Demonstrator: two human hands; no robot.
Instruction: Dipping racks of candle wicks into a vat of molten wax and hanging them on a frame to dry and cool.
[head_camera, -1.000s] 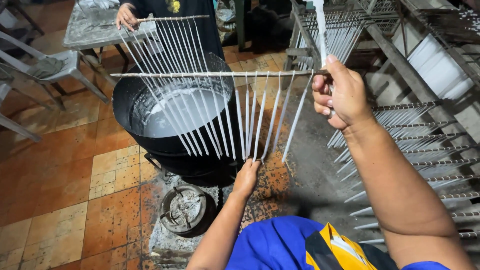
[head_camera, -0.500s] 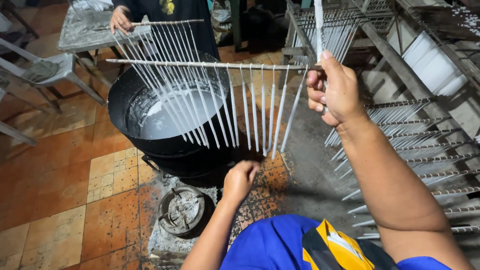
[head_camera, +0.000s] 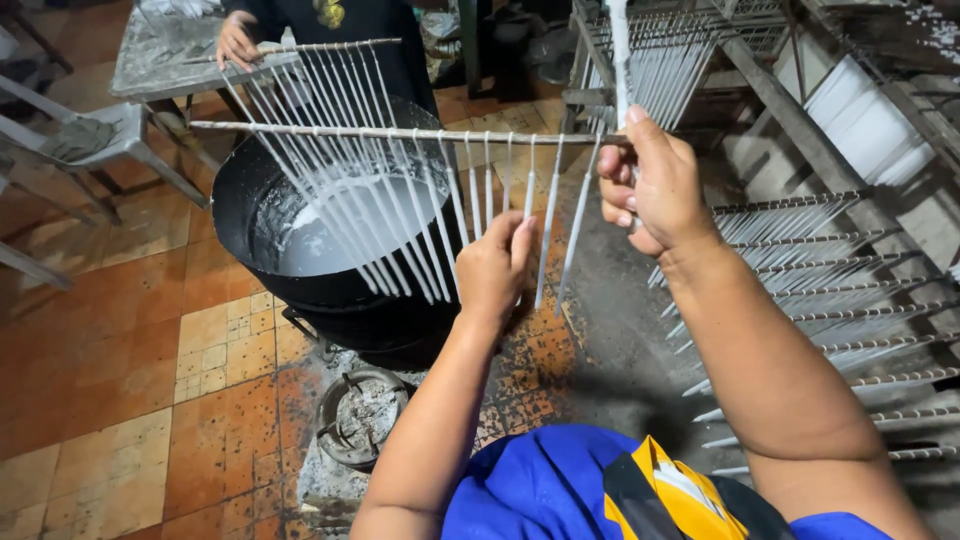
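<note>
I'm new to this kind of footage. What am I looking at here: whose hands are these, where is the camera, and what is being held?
The camera sits on a person's head and looks down, so the two bare arms reaching forward are that person's own. The right hand grips one end of a thin horizontal rod from which a row of slim white candles hangs. The left hand touches the hanging candles from below. Under the rod stands a big black pot of pale liquid on a tiled floor, with a small round burner nearby. To the right are racks of more such rods. Another person's hand holds a second rod behind the pot.
</note>
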